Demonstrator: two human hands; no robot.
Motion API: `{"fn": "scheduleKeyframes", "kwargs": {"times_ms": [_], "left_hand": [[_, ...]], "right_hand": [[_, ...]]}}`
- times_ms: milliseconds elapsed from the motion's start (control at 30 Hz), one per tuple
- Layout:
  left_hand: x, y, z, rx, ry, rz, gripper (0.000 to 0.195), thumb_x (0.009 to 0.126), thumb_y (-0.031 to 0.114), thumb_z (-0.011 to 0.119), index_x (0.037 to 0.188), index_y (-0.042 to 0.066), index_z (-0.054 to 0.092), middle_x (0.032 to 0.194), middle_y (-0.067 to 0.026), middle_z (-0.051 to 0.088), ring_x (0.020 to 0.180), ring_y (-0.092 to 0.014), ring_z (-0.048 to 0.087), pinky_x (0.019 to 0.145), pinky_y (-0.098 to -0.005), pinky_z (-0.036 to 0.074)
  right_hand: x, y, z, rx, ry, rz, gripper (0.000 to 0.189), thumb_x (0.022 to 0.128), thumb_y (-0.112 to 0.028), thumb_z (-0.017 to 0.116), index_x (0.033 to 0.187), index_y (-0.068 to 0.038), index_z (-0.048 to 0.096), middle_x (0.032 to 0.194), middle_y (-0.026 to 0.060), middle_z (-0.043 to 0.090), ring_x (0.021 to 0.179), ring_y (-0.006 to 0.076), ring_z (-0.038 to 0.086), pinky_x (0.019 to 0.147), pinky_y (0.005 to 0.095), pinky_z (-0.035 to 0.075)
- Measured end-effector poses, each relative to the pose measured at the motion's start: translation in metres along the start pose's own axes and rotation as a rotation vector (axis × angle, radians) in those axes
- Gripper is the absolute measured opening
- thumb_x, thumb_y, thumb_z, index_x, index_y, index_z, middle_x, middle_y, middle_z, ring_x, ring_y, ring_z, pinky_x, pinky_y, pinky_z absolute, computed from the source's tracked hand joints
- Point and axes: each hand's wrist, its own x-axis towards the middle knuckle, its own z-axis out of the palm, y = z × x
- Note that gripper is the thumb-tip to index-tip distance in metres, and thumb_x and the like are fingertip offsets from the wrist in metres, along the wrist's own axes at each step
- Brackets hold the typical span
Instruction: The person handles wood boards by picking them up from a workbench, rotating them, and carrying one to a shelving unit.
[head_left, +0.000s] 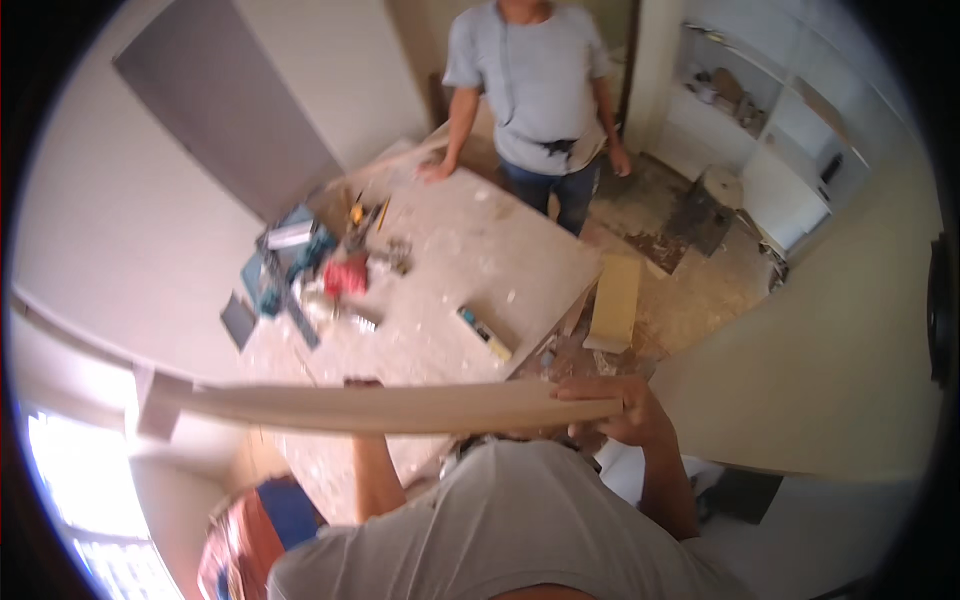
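Note:
A long pale wooden board (420, 409) spans the view in front of my chest, above the worktable. My right hand (637, 412) grips its right end, with the fingers over the top and the thumb side below. Farther left, my left hand (364, 383) holds the board near its middle; only a little of the fingers shows past the far edge, and the board hides the rest. Beneath lies the worktable (442, 232), its pale top spotted with white marks. A narrow item with a teal end (484, 334) rests near its right edge.
Another person (529, 90) stands across the table, one hand on its corner. Tools, a red cloth (346, 275) and a teal bag (259, 274) crowd the left side. A yellowish board (615, 304) is beside the table at right. Wall shelves (750, 90) stand behind.

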Motion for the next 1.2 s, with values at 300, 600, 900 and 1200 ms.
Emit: {"fn": "scheduleKeyframes", "kwargs": {"times_ms": [300, 600, 900, 1200], "left_hand": [[0.053, -0.123, 0.075, -0.084, 0.063, 0.237, 0.032, 0.111, 0.023, 0.041, 0.086, 0.011, 0.055, 0.082, -0.0021, 0.064, 0.084, -0.021, 0.062, 0.092, -0.0391, 0.052], [0.027, -0.152, 0.129, -0.017, 0.564, -0.010, 0.051, 0.115, 0.035, 0.040, 0.077, 0.009, 0.061, 0.075, -0.0031, 0.066, 0.081, -0.021, 0.063, 0.086, -0.0392, 0.054], [-0.018, -0.173, -0.001, -0.105, 0.151, -0.128, 0.042, 0.110, 0.036, 0.049, 0.096, 0.010, 0.078, 0.095, -0.0016, 0.080, 0.086, -0.017, 0.069, 0.094, -0.0341, 0.053], [-0.049, -0.213, -0.023, -0.295, 0.363, -0.252, 0.044, 0.108, 0.025, 0.046, 0.079, 0.012, 0.076, 0.084, -0.0022, 0.079, 0.084, -0.016, 0.073, 0.090, -0.0360, 0.054]], "right_hand": [[-0.028, -0.023, -0.033, -0.406, 0.151, -0.274, 0.050, 0.071, 0.001, 0.082, 0.120, -0.004, 0.074, 0.119, 0.0092, 0.077, 0.114, 0.0281, 0.073, 0.107, 0.0409, 0.053], [-0.049, -0.021, -0.050, -0.411, 0.197, -0.192, 0.057, 0.064, -0.006, 0.094, 0.117, -0.004, 0.074, 0.114, 0.0079, 0.079, 0.106, 0.0245, 0.076, 0.097, 0.0368, 0.058], [-0.045, -0.012, -0.063, -0.051, 0.301, -0.463, 0.078, 0.057, -0.038, 0.101, 0.112, 0.007, 0.070, 0.110, 0.0271, 0.074, 0.103, 0.0344, 0.074, 0.092, 0.0438, 0.059], [-0.037, -0.038, -0.066, -0.068, 0.107, -0.621, 0.063, 0.061, -0.025, 0.102, 0.105, 0.004, 0.068, 0.097, 0.0252, 0.077, 0.083, 0.0300, 0.078, 0.069, 0.0351, 0.062]]}}
